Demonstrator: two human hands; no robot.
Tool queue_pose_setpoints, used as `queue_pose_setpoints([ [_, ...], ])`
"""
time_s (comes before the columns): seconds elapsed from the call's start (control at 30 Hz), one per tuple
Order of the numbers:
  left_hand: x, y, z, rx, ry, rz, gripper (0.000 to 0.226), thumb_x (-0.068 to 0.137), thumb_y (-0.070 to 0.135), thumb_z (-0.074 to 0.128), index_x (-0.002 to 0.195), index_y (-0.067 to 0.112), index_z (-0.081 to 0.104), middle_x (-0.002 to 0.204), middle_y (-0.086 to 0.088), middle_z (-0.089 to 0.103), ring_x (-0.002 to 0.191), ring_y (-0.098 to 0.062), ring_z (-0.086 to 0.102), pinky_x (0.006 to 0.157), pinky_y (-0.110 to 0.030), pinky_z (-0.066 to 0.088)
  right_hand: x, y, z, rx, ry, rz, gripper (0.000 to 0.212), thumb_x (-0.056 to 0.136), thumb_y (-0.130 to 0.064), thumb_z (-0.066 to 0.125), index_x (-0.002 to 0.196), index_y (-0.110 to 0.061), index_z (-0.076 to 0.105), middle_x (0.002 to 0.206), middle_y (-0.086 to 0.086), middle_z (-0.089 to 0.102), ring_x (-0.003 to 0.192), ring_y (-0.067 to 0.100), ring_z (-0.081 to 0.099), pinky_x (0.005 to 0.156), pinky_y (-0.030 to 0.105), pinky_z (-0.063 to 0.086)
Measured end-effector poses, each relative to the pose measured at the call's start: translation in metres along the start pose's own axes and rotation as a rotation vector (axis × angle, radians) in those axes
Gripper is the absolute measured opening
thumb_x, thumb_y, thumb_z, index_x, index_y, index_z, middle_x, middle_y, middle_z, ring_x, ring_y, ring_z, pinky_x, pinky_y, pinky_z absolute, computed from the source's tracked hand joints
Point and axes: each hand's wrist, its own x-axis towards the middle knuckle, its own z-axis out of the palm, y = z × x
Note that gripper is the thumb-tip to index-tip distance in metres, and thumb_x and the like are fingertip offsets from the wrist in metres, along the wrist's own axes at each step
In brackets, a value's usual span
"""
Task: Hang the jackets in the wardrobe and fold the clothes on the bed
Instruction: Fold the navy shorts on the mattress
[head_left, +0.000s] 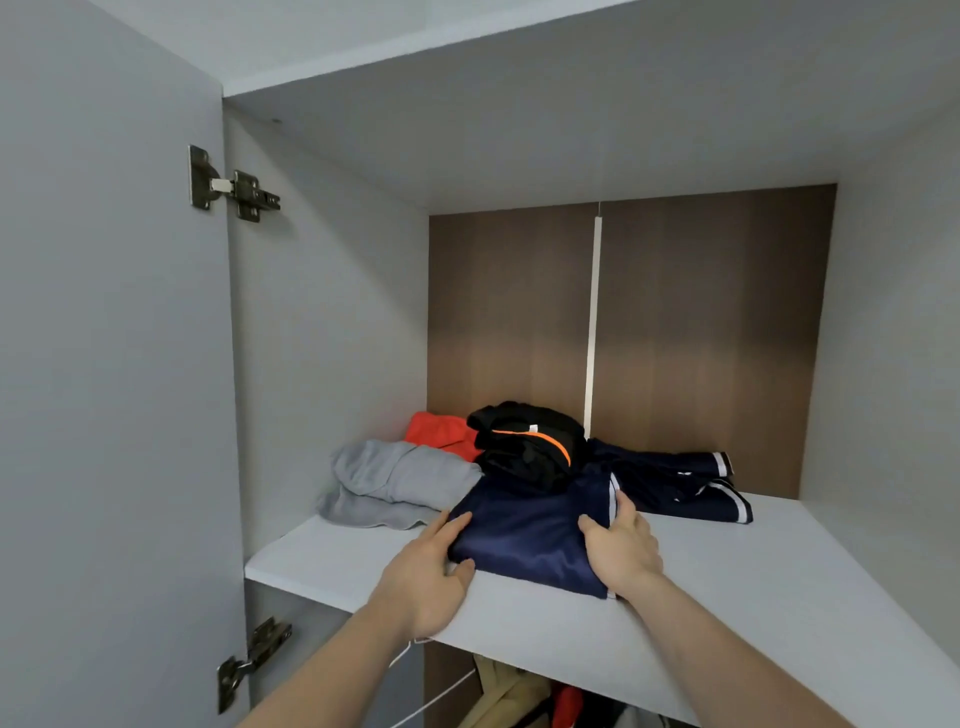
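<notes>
A folded navy garment (527, 530) with a white stripe lies on the wardrobe's upper shelf (727, 587). My left hand (431, 569) holds its left edge, fingers on top and thumb against the front edge. My right hand (621, 545) grips its right side near the stripe. Behind it sit a folded grey sweatshirt (400, 480), an orange garment (441, 434), a black piece with an orange stripe (530, 447) and a dark navy piece with white cuffs (675, 480).
The wardrobe door (104, 364) stands open at the left with two metal hinges (234, 184). Under the shelf, tops of hanging clothes (524, 696) show, beige and red. The shelf's right half is bare white board.
</notes>
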Motion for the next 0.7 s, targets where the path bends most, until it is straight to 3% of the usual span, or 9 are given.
queue_pose_setpoints([
  [0.17, 0.004, -0.004, 0.004, 0.037, -0.023, -0.016, 0.081, 0.099, 0.048, 0.052, 0.161, 0.049, 0.0, 0.172, 0.012, 0.0, 0.155, -0.019, 0.022, 0.122, -0.032, 0.025, 0.001, -0.002, 0.009, 0.005, 0.209, -0.086, 0.055, 0.098, -0.035, 0.059, 0.149, -0.022, 0.044, 0.158, 0.01, 0.036, 0.142, 0.034, 0.036, 0.114, 0.047, 0.036],
  [0.27, 0.003, -0.007, 0.006, 0.041, -0.01, -0.02, 0.079, 0.099, 0.048, 0.051, 0.16, 0.05, 0.001, 0.171, 0.011, 0.013, 0.153, -0.019, 0.027, 0.121, -0.034, 0.028, -0.011, 0.0, 0.013, -0.043, 0.39, -0.43, 0.04, 0.092, -0.03, 0.067, 0.131, -0.023, 0.06, 0.139, 0.004, 0.05, 0.128, 0.029, 0.046, 0.105, 0.046, 0.041],
  [0.37, 0.003, -0.005, 0.006, 0.03, -0.013, -0.034, 0.077, 0.098, 0.047, 0.051, 0.161, 0.048, 0.007, 0.163, 0.009, 0.034, 0.145, -0.02, 0.038, 0.117, -0.035, 0.033, -0.02, 0.003, 0.022, -0.316, 0.281, -0.72, 0.028, 0.09, -0.041, 0.059, 0.117, -0.033, 0.062, 0.122, -0.013, 0.053, 0.116, 0.016, 0.048, 0.104, 0.036, 0.035],
  [0.47, 0.002, -0.002, 0.007, 0.041, -0.007, -0.049, 0.076, 0.097, 0.048, 0.05, 0.161, 0.049, 0.009, 0.16, 0.009, 0.038, 0.143, -0.02, 0.04, 0.116, -0.036, 0.035, -0.017, 0.005, 0.025, -0.453, 0.16, -0.683, 0.033, 0.096, -0.05, 0.049, 0.124, -0.036, 0.059, 0.125, -0.018, 0.052, 0.12, 0.015, 0.046, 0.108, 0.034, 0.03],
  [0.63, 0.002, -0.004, 0.009, 0.062, -0.025, -0.064, 0.073, 0.1, 0.051, 0.045, 0.162, 0.046, 0.007, 0.163, 0.008, 0.034, 0.145, -0.02, 0.038, 0.117, -0.035, 0.033, -0.018, 0.009, 0.031, -0.508, 0.172, -0.651, 0.036, 0.1, -0.051, 0.042, 0.129, -0.036, 0.056, 0.127, -0.018, 0.054, 0.119, 0.014, 0.048, 0.111, 0.034, 0.03],
  [0.7, 0.002, -0.004, 0.006, 0.1, -0.058, -0.082, 0.072, 0.102, 0.052, 0.042, 0.163, 0.043, 0.006, 0.165, 0.006, 0.031, 0.147, -0.021, 0.034, 0.119, -0.035, 0.029, -0.023, 0.005, 0.03, -0.546, 0.163, -0.645, 0.04, 0.101, -0.049, 0.042, 0.135, -0.033, 0.055, 0.133, -0.015, 0.054, 0.125, 0.015, 0.048, 0.121, 0.04, 0.021],
])
